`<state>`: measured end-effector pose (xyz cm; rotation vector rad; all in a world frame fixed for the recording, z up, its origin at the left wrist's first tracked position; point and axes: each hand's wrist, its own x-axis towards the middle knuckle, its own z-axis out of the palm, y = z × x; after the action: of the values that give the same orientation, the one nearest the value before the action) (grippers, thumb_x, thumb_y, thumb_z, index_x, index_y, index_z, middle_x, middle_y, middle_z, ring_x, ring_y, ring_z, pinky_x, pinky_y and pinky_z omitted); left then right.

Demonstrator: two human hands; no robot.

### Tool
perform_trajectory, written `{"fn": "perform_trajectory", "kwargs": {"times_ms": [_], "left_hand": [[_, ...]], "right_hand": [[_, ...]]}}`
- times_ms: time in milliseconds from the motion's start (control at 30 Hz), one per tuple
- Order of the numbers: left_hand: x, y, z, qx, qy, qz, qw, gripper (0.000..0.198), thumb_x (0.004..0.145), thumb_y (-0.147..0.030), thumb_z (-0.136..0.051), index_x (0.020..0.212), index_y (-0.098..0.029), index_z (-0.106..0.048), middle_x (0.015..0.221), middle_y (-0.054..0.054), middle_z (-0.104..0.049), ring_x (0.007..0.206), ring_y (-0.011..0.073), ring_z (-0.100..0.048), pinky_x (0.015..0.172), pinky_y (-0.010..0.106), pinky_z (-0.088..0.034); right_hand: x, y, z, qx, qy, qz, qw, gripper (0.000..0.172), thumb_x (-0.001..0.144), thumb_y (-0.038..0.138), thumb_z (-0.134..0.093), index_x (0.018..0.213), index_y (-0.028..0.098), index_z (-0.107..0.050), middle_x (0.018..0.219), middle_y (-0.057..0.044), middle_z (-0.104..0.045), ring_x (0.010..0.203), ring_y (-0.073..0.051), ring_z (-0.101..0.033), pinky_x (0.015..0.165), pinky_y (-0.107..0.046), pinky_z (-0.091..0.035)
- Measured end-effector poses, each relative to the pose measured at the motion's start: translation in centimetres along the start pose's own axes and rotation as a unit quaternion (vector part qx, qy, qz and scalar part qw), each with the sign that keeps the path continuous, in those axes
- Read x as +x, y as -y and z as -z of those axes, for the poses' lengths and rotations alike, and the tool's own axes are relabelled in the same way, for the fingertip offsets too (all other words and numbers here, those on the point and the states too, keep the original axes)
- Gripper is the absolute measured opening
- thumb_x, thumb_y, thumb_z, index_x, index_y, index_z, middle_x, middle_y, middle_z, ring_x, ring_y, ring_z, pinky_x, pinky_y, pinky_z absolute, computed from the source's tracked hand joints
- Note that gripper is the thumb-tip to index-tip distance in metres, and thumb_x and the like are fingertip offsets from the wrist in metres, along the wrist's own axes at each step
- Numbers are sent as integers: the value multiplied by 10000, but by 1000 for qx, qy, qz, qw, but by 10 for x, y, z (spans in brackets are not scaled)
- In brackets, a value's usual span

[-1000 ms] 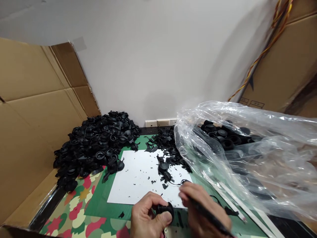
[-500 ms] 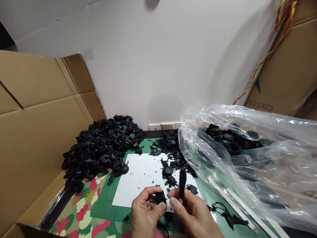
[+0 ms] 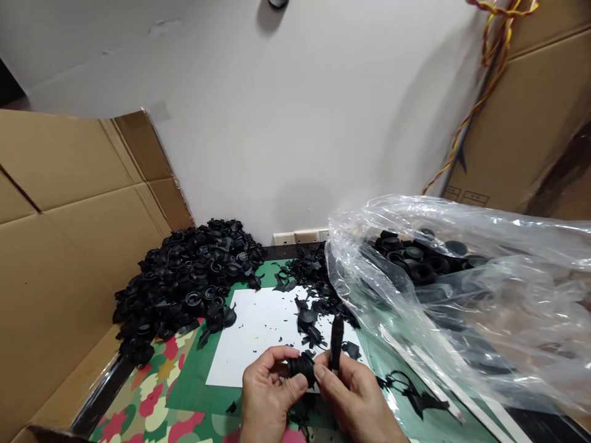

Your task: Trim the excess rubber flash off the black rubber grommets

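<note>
Between the thumb and fingers of my left hand point(image 3: 270, 389) is a ribbed black rubber part point(image 3: 300, 367), shaped like a short bellows, over the lower edge of the white sheet point(image 3: 258, 320). My right hand point(image 3: 353, 394) is closed around a slim tool with a black handle point(image 3: 337, 338) that points up; its working end is hidden. The right thumb and fingertip meet the right end of the rubber part. Black scraps point(image 3: 310, 323) lie on the sheet just beyond my hands.
A heap of ribbed black rubber parts point(image 3: 184, 277) rises at left against a cardboard box point(image 3: 69, 246). Black offcuts point(image 3: 314, 267) pile up at the back by the wall. A clear plastic bag point(image 3: 508, 301) with round black parts point(image 3: 425, 258) covers the right side. The green mat point(image 3: 194, 381) lies beneath.
My right fingers have come in from the right and now touch the rubber part, where a gap showed before. The view has shifted slightly.
</note>
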<state>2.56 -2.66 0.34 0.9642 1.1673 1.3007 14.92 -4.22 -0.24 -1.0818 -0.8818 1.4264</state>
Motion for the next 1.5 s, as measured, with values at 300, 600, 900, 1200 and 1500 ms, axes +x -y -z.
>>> {"fn": "perform_trajectory", "kwargs": {"times_ms": [300,600,900,1200,1500], "left_hand": [[-1,-4,-5,2,0,-7,1000,254,473,-179,-822,710,-151,-733,580,2,-673,487,86,-526,470,168,-413],[-3,-9,-10,29,-10,-44,999,226,471,-141,-778,693,-151,-735,607,14,-682,535,119,-535,504,194,-418],[-3,-6,-8,63,-18,-67,996,155,510,-170,-762,657,-159,-713,593,2,-654,561,140,-528,526,212,-409],[3,-5,3,161,31,-120,979,51,588,-164,-706,637,-180,-705,634,-1,-600,589,156,-504,541,229,-392],[0,-9,4,235,49,-154,958,93,624,-117,-649,658,-196,-684,675,5,-605,621,174,-531,533,235,-385]], "right_hand": [[8,-16,11,-47,-8,37,998,432,705,612,-593,694,180,-575,455,76,-389,407,-96,-357,411,-217,-307],[8,-16,12,-42,-31,45,998,424,694,594,-604,692,170,-582,498,56,-424,452,-105,-376,422,-218,-301],[8,-19,11,-50,-26,49,997,428,684,599,-599,674,171,-581,510,45,-448,482,-119,-398,454,-230,-320],[4,-11,9,-86,-24,56,994,422,717,579,-590,672,159,-595,539,23,-519,505,-131,-452,456,-227,-333],[-4,7,15,-202,-28,187,961,259,842,389,-518,734,182,-630,636,-10,-598,583,-163,-529,549,-249,-386]]}}
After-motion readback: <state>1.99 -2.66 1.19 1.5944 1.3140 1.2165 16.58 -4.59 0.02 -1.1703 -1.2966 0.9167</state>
